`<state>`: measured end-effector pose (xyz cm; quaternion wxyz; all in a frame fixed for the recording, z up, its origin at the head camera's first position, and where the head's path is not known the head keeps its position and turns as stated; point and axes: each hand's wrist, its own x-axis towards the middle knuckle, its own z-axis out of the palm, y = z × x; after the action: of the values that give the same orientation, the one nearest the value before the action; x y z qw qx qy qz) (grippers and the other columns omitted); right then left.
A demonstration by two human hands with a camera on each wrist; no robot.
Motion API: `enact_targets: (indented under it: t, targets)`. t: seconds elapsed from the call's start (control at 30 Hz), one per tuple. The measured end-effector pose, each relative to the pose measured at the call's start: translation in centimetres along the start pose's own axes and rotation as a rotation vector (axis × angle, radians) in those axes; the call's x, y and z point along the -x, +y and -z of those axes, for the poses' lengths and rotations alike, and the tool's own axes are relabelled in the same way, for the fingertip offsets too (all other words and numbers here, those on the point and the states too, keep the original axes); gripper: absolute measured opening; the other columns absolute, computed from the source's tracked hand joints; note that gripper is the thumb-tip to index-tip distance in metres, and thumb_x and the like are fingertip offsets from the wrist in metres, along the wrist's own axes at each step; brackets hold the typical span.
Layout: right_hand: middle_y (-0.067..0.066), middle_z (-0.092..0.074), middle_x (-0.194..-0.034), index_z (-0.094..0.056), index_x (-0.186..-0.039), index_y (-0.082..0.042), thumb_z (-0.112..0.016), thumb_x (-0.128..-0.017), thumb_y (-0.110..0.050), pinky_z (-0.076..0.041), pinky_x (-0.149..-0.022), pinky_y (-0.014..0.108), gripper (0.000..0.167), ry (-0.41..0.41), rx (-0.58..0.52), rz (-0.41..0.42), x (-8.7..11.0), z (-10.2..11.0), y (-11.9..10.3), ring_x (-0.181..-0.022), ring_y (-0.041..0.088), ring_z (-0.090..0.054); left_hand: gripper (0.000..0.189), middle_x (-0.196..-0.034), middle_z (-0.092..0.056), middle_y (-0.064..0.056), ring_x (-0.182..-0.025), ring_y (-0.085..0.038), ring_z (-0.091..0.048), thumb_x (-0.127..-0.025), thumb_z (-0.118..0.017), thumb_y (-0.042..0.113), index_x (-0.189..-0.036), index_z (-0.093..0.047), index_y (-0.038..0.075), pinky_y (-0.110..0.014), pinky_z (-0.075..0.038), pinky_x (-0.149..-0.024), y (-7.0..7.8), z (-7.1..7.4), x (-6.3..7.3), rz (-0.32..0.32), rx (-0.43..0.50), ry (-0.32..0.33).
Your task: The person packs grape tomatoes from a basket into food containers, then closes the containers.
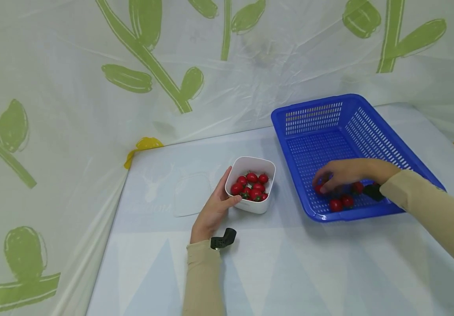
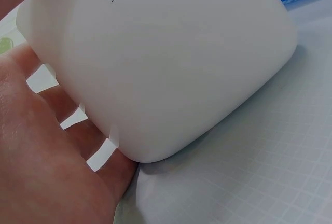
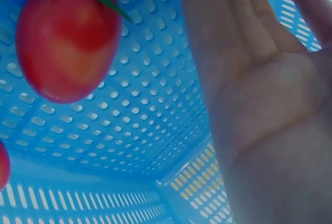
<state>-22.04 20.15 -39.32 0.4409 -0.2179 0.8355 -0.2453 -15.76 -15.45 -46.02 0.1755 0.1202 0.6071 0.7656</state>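
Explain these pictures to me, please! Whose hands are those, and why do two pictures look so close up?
There's no robot here, only a person, with a left hand and a right hand. The widest picture comes from a camera on the person's head, looking down at the table. The other two come from cameras on the wrists, so things look big and near.

The left hand holds a white box with red tomatoes inside. The right hand reaches into a blue basket, its fingers around another tomato; I can't tell whether it's lifted. More tomatoes lie in the basket. Left of the box is a thin, see-through square, maybe a lid.
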Motion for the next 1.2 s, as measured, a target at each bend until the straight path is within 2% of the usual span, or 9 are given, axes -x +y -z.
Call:
enact_targets:
  t: [0.1,0.33,0.5,0.73,0.97,1.1,1.2]
  targets:
    - [0.011,-0.056,-0.113,-0.053,-0.12,-0.005,-0.06,-0.084,-0.027,-0.05,-0.074,0.034,0.043,0.005,-0.071,0.01,0.2,0.1,0.0,-0.092,0.02,-0.06,0.075,-0.147,-0.018,0.0,-0.134,-0.02,-0.015,-0.085,-0.051,-0.005,-0.144,-0.016,0.025,-0.043,-0.014,-0.105,0.7,-0.3,0.2,-0.008,-0.002,-0.013]
    - [0.011,-0.055,-0.112,-0.055,-0.118,-0.006,-0.059,-0.085,-0.026,-0.05,-0.075,0.033,0.038,0.066,-0.056,0.039,1.0,0.5,-0.4,-0.092,0.02,-0.058,0.075,-0.147,-0.018,0.001,-0.133,-0.019,-0.015,-0.085,-0.052,-0.005,-0.143,-0.016,0.027,-0.042,-0.016,-0.105,0.4,0.0,0.2,-0.001,-0.007,-0.011]
    - [0.01,-0.056,-0.105,-0.054,-0.117,-0.005,-0.057,-0.087,-0.027,-0.05,-0.071,0.034,0.037,0.176,-0.033,0.054,2.0,1.0,-0.7,-0.086,0.021,-0.056,0.074,-0.145,-0.021,0.006,-0.133,-0.015,-0.018,-0.085,-0.054,-0.002,-0.141,-0.021,0.032,-0.041,-0.016,-0.105,-0.3,0.3,-0.2,-0.005,-0.004,0.0]
    - [0.011,-0.058,-0.091,-0.049,-0.124,-0.009,-0.052,-0.089,-0.033,-0.049,-0.063,0.036,0.042,0.322,-0.008,0.122,2.9,1.4,-1.3,-0.075,0.027,-0.055,0.073,-0.144,-0.023,0.01,-0.132,-0.013,-0.019,-0.084,-0.058,0.004,-0.14,-0.024,0.036,-0.042,-0.017,-0.105,-0.6,0.5,-0.3,-0.006,-0.036,0.014]
    - [0.005,-0.059,-0.098,-0.055,-0.119,-0.017,-0.053,-0.088,-0.038,-0.048,-0.068,0.035,0.038,0.483,0.021,0.131,3.2,0.5,-2.8,-0.079,0.023,-0.056,0.073,-0.144,-0.022,0.008,-0.132,-0.014,-0.018,-0.084,-0.057,0.003,-0.141,-0.022,0.034,-0.043,-0.016,-0.105,-0.5,0.4,-0.2,-0.007,-0.023,0.01]
    - [0.001,-0.058,-0.101,-0.056,-0.116,-0.02,-0.055,-0.087,-0.037,-0.049,-0.069,0.035,0.034,0.593,0.053,0.151,3.3,0.0,-4.1,-0.081,0.02,-0.057,0.074,-0.144,-0.022,0.007,-0.132,-0.014,-0.018,-0.084,-0.057,0.002,-0.141,-0.021,0.033,-0.043,-0.016,-0.105,-0.4,0.4,-0.2,-0.006,-0.016,0.008]
    - [0.0,-0.057,-0.105,-0.057,-0.115,-0.024,-0.055,-0.087,-0.035,-0.048,-0.072,0.036,0.03,0.641,0.091,0.152,3.4,-0.2,-4.9,-0.086,0.018,-0.055,0.074,-0.144,-0.022,0.006,-0.132,-0.015,-0.018,-0.084,-0.056,0.001,-0.142,-0.021,0.032,-0.042,-0.016,-0.105,-0.4,0.4,-0.3,-0.011,-0.007,0.005]
